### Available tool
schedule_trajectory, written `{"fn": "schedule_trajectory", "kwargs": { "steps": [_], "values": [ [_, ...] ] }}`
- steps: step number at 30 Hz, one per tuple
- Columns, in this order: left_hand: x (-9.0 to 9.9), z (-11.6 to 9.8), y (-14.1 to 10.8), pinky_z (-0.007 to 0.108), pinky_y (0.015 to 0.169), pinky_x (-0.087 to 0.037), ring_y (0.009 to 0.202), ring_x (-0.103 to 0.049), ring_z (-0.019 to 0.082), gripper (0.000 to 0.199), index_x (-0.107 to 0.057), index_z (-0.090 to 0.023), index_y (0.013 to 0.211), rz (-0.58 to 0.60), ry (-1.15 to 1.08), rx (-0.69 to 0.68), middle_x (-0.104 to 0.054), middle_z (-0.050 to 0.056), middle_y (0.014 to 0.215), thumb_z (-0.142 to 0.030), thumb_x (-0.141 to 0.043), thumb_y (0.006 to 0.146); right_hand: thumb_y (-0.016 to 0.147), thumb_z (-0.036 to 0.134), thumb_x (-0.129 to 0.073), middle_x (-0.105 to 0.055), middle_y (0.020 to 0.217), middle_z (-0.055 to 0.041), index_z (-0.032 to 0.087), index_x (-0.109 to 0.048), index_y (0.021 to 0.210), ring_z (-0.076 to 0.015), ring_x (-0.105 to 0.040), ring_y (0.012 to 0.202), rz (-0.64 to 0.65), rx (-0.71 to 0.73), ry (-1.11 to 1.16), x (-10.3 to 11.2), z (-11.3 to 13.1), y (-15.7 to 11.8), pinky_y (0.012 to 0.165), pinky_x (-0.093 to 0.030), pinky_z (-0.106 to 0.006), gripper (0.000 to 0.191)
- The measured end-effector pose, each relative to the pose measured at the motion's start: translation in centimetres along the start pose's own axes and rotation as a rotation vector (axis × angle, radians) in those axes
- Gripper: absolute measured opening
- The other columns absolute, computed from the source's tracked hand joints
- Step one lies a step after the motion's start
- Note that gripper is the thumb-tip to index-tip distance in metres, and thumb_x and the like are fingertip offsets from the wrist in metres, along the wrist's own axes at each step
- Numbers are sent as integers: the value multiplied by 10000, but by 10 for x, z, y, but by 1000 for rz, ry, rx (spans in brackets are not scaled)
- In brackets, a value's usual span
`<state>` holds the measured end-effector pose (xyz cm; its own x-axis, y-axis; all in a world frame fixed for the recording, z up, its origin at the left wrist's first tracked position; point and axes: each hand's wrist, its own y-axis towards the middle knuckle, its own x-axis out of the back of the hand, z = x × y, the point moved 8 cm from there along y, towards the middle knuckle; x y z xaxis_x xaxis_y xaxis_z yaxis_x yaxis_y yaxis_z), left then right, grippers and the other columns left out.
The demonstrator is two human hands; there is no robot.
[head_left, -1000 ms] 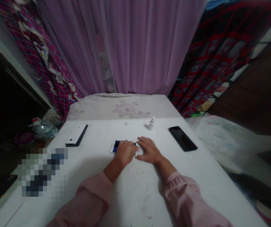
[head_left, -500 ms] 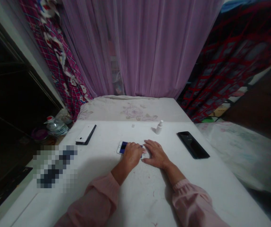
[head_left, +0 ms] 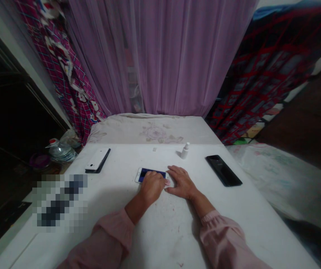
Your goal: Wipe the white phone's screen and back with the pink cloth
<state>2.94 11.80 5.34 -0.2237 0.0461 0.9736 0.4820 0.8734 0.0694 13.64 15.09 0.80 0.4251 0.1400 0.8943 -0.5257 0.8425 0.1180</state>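
The left hand (head_left: pixel 152 187) cups a white smartphone (head_left: pixel 143 175) on the white table (head_left: pixel 115 201), its grip unclear, while the right hand (head_left: pixel 182 183) lies flat and spread just beside it.

The white smartphone (head_left: pixel 141 174) has a smooth, pale rim and a glossy dark screen. The black phone (head_left: pixel 223 170) is sleek and glossy. The small dropper bottle (head_left: pixel 185 151) looks like white plastic. The white tabletop (head_left: pixel 166 239) is matt and scuffed. The purple curtain (head_left: pixel 163 56) is sheer, softly folded cloth, and the pink sleeve (head_left: pixel 222 239) is matt fabric. The water bottle (head_left: pixel 62 153) seems clear plastic, though the dim corner makes that hard to judge.
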Motion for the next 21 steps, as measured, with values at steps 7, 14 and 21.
{"fn": "schedule_trajectory", "kwargs": {
  "steps": [7,14,21],
  "values": [
    [1,20,28,360,823,-393,912,-600,217,230,-751,-277,991,-54,0,107,-717,62,952,-308,-526,956,682,490,-731,-439,1483,-149,206,-492,1380,-334,-338,1397,41,-28,2,1,1,1,1135,-223,-547,791],
    [1,25,21,351,822,-380,922,-596,214,230,-745,-291,1001,-75,-12,106,-717,51,966,-330,-521,959,682,573,-729,-423,1491,-167,182,-479,1394,-339,-326,1403,63,-31,-9,3,5,1,1142,-209,-550,850],
    [2,24,8,350,831,-376,924,-587,213,230,-728,-308,1039,-77,-16,90,-712,35,962,-276,-514,961,659,582,-751,-414,1494,-176,170,-508,1359,-341,-313,1408,53,-48,-15,-2,15,1,1148,-181,-564,848]
  ]
}}
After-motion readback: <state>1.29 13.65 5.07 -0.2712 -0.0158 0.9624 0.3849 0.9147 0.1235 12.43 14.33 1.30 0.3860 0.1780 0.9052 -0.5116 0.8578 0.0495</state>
